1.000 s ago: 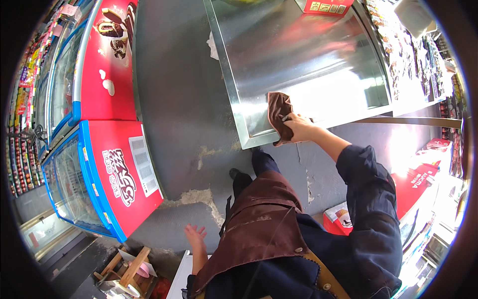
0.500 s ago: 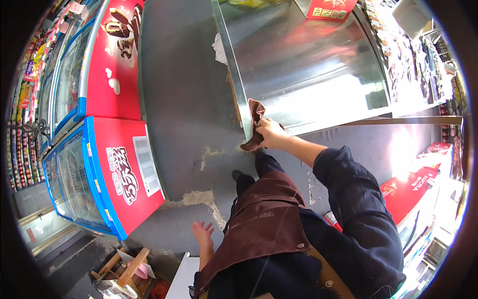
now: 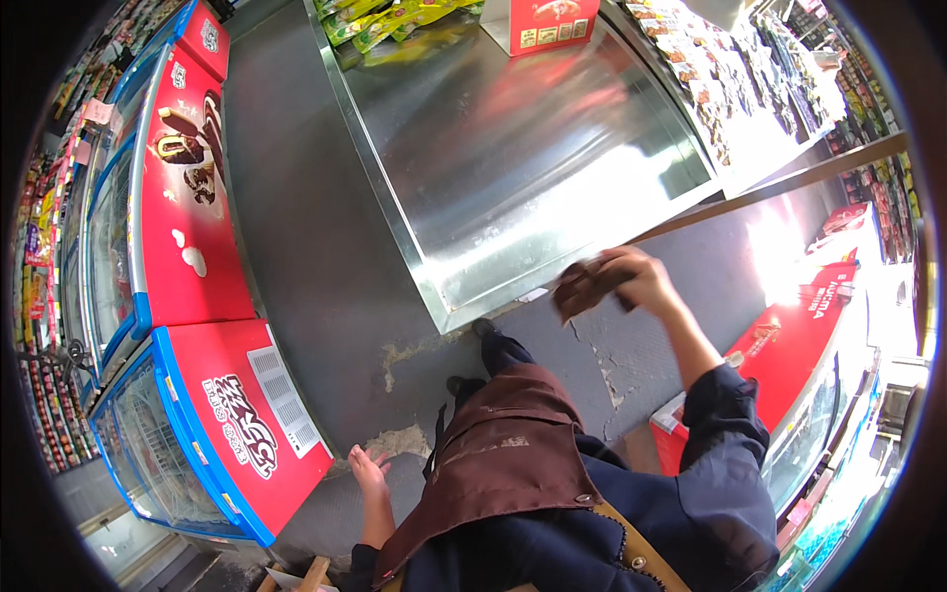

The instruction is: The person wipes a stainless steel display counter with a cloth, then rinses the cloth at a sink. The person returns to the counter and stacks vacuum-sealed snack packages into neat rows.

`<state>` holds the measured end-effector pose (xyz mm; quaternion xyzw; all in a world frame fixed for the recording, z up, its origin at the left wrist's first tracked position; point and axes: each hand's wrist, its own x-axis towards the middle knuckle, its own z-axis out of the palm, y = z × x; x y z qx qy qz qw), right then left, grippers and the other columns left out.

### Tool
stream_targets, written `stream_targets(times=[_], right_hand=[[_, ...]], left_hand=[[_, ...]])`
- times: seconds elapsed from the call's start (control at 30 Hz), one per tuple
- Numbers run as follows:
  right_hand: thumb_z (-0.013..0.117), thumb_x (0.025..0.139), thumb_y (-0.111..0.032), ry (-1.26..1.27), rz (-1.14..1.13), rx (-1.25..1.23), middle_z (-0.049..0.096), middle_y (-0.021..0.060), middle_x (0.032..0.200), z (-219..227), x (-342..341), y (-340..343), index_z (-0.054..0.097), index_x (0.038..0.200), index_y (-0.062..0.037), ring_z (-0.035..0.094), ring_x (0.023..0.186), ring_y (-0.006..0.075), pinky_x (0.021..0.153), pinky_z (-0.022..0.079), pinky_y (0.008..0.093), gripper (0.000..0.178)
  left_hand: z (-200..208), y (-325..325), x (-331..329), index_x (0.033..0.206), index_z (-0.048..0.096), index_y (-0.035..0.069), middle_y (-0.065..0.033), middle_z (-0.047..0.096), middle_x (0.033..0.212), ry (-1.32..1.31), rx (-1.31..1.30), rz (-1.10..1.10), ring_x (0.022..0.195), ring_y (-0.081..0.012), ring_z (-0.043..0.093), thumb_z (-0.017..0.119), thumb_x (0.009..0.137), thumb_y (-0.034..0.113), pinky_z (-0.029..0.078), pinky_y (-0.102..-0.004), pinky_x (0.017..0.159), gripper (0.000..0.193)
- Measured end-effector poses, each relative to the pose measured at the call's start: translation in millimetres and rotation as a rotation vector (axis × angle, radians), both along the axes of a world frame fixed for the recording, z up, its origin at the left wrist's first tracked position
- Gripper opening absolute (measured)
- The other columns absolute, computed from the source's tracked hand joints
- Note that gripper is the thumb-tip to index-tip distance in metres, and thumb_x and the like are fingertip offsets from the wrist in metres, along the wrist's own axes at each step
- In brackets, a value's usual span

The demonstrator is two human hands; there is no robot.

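The brown cloth (image 3: 582, 289) had left the corner of the metal desk (image 3: 464, 168) on my feed. Half a second earlier it lay over that near-left corner; now the person's right hand (image 3: 641, 281) had it bunched up farther right, just beside the near edge. That hand was curled tight around it, fingers pinching the folds. The left hand (image 3: 370, 472) was spread and held nothing, over near the red-and-blue freezer (image 3: 247, 424), same as before. My view had swung too: more of the yellow-green packets (image 3: 395, 25) showed at the far end, next to the red box (image 3: 554, 25), while the wooden frame (image 3: 314, 574) at the bottom was mostly cut off.

Stuff I couldn't make out: whether the cloth touched the rim (camera angle was no help there), and where the right thumb sat. The cloth itself looked a bit blurred. Some small white bit (image 3: 534, 294) by the near rim was too tiny to identify, and the box's top was out of frame.
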<state>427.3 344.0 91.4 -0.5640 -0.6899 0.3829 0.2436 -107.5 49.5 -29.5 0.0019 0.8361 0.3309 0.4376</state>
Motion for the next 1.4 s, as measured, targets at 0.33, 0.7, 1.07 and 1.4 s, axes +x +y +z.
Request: stream_targets(times=[0.33, 0.7, 1.07, 1.4], right_hand=[[0.056, 0.077, 0.007, 0.845, -0.714, -0.149, 0.063, 0.0077, 0.091, -117, -8, 40, 0.063, 0.098, -0.0006, 0.06, 0.084, 0.0198, 0.074, 0.049, 0.0294, 0.024], [0.044, 0.073, 0.009, 0.667, 0.576, -0.305, 0.066, 0.0086, 0.101, -10, -265, 144, 0.068, 0.1, -0.0019, 0.061, 0.09, 0.0162, 0.087, 0.047, 0.0281, 0.038], [0.053, 0.067, -0.002, 0.336, 0.317, 0.588, 0.065, 0.0183, 0.102, -64, -433, 473, 0.07, 0.094, -0.0036, 0.061, 0.096, 0.0361, 0.09, 0.048, 0.0376, 0.033], [0.065, 0.066, -0.003, 0.026, 0.596, 0.684, 0.057, 0.0063, 0.121, -164, -405, 434, 0.067, 0.092, -0.0051, 0.044, 0.123, 0.0285, 0.107, 0.031, 0.0463, 0.027]], left_hand=[[23, 18, 14, 0.136, 0.029, 0.011, -0.0206, 0.042, 0.132, 0.038, -0.058, -0.028, 0.093, -0.0308, 0.064, 0.035, 0.097, 0.05, 0.052, -0.04, 0.066, 0.055], [13, 26, 39, 0.135, 0.031, 0.015, -0.0123, 0.047, 0.125, 0.011, 0.027, 0.12, 0.086, -0.0249, 0.062, 0.039, 0.096, 0.048, 0.05, -0.0381, 0.065, 0.052], [16, -92, 123, 0.124, 0.035, 0.012, -0.0103, 0.046, 0.102, 0.0, -0.234, 0.529, 0.08, -0.0293, 0.061, 0.049, 0.091, 0.046, 0.05, -0.0385, 0.056, 0.05], [-7, -80, 125, 0.122, 0.035, 0.012, -0.0091, 0.046, 0.106, -0.049, -0.142, 0.507, 0.082, -0.0285, 0.063, 0.042, 0.095, 0.046, 0.05, -0.0387, 0.055, 0.044]])
